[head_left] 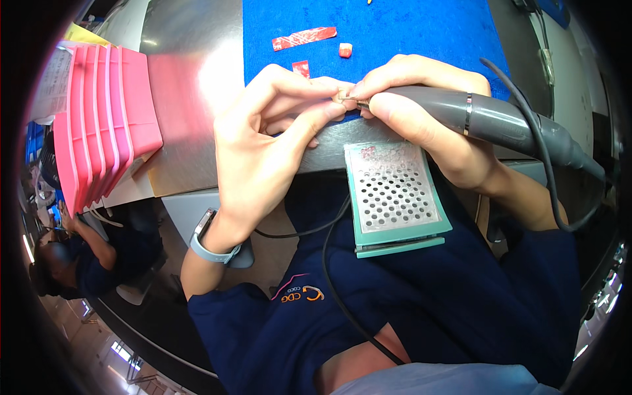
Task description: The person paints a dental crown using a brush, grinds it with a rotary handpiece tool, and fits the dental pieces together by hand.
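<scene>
My right hand (428, 131) is closed round a thick dark grey rotary handpiece (500, 122), much like a pen. Its thin metal tip points left and meets a small pale gold piece (342, 96). Thumb and fingertips of my left hand (253, 141) pinch that piece; my fingers hide most of it, so its kind cannot be made out. Both hands come together above the near edge of a blue towel (421, 29). Just below them, a teal-framed box with a perforated metal plate (395, 191) juts toward my body.
Red-and-white tape strips (304, 38) and a small red-and-pale block (345, 51) lie on the towel. Pink upright dividers (112, 122) stand on the metal bench (191, 85) at left. A dark cable (536, 131) loops beside my right forearm. Another person (99, 250) sits far left.
</scene>
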`<state>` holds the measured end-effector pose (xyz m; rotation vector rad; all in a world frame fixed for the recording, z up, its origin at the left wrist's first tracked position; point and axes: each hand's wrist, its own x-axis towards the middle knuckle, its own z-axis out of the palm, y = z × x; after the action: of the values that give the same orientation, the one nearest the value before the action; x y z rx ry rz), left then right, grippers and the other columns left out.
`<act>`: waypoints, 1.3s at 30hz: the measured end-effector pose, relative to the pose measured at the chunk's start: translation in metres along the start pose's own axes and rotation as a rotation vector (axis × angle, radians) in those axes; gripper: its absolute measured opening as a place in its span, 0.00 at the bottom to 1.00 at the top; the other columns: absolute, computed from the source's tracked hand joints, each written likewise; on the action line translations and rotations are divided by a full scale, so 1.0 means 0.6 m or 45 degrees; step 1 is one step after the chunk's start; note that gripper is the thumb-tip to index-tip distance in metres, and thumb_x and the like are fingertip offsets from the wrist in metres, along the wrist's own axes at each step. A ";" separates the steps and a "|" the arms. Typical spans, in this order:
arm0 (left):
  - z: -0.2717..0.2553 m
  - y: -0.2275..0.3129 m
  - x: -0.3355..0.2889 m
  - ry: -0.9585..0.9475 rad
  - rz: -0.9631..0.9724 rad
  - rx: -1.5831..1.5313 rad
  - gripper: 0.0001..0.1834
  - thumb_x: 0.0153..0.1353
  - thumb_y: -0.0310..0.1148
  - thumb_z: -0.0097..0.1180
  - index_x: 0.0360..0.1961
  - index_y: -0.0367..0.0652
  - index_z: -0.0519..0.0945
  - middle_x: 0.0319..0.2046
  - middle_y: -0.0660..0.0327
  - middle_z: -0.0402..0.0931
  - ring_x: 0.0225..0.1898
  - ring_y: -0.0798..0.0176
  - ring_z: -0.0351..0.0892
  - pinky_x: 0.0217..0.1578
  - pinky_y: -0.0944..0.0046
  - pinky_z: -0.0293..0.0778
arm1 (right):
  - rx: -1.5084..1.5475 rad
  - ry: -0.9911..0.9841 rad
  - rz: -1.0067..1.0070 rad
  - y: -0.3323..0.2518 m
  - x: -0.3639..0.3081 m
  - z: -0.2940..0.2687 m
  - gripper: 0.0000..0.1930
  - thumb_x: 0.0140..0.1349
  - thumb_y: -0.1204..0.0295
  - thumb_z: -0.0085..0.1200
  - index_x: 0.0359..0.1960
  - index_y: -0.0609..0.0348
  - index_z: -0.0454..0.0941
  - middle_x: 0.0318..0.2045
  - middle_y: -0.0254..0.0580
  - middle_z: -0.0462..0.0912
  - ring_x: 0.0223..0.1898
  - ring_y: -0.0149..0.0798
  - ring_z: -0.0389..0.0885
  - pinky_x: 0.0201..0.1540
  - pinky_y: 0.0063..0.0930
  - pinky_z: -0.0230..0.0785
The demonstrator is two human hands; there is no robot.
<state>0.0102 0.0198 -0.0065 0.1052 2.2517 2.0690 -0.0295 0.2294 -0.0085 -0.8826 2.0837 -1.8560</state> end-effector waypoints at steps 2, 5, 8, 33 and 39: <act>-0.003 -0.003 -0.001 0.003 0.006 0.006 0.06 0.63 0.20 0.60 0.41 0.35 0.78 0.42 0.57 0.85 0.38 0.75 0.83 0.31 0.79 0.74 | -0.021 -0.005 -0.045 0.004 0.000 0.001 0.11 0.64 0.76 0.49 0.43 0.69 0.81 0.38 0.48 0.83 0.38 0.32 0.80 0.44 0.26 0.72; -0.004 -0.003 -0.002 0.011 0.010 0.007 0.06 0.63 0.20 0.60 0.41 0.35 0.78 0.42 0.57 0.85 0.38 0.74 0.83 0.31 0.79 0.74 | 0.040 0.017 -0.053 0.007 0.000 0.003 0.12 0.64 0.76 0.49 0.44 0.69 0.80 0.37 0.48 0.83 0.38 0.32 0.79 0.44 0.26 0.71; -0.002 -0.002 -0.001 0.011 0.016 0.000 0.06 0.63 0.20 0.60 0.41 0.35 0.79 0.42 0.57 0.85 0.38 0.74 0.83 0.31 0.79 0.74 | -0.009 0.002 -0.054 0.002 -0.001 0.000 0.12 0.64 0.75 0.48 0.44 0.69 0.80 0.37 0.48 0.83 0.37 0.32 0.79 0.43 0.26 0.71; -0.001 -0.006 0.001 0.007 0.057 -0.019 0.05 0.63 0.18 0.59 0.40 0.35 0.80 0.41 0.56 0.85 0.37 0.75 0.82 0.30 0.80 0.73 | -0.040 -0.032 -0.033 -0.002 0.003 -0.006 0.13 0.64 0.74 0.47 0.43 0.70 0.81 0.38 0.50 0.83 0.37 0.33 0.79 0.44 0.26 0.71; 0.000 0.005 0.004 0.011 0.028 0.032 0.08 0.62 0.18 0.60 0.41 0.34 0.76 0.42 0.51 0.84 0.39 0.68 0.85 0.30 0.77 0.77 | 0.046 -0.005 0.046 -0.008 0.002 -0.008 0.14 0.65 0.74 0.45 0.44 0.70 0.80 0.40 0.51 0.83 0.40 0.35 0.80 0.47 0.29 0.73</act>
<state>0.0079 0.0205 -0.0035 0.1240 2.2921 2.0565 -0.0315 0.2327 -0.0029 -0.8341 2.0431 -1.8660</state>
